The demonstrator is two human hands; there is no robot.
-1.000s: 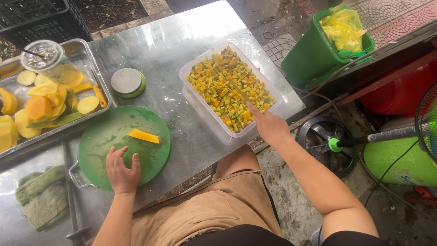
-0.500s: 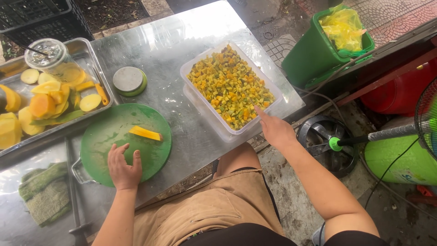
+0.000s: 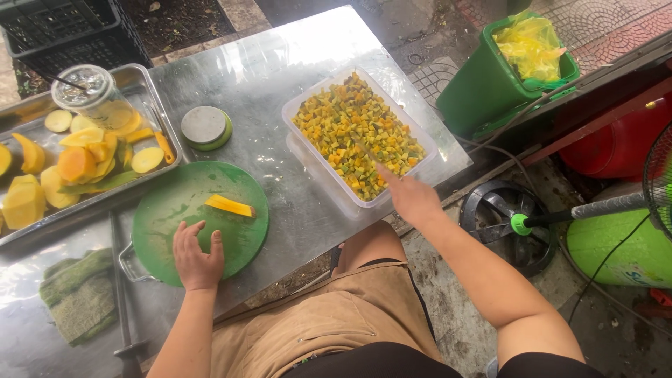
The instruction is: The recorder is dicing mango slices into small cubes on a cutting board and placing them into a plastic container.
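I see soft, even daylight and faint shadows. Pale glare washes the steel table (image 3: 280,63) at its far end. Focus is sharp; edges bend slightly outward.

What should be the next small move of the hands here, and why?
Probably bring the right hand back from the tub of diced pieces to the board: one orange slice lies there uncut, and the left hand rests beside it.
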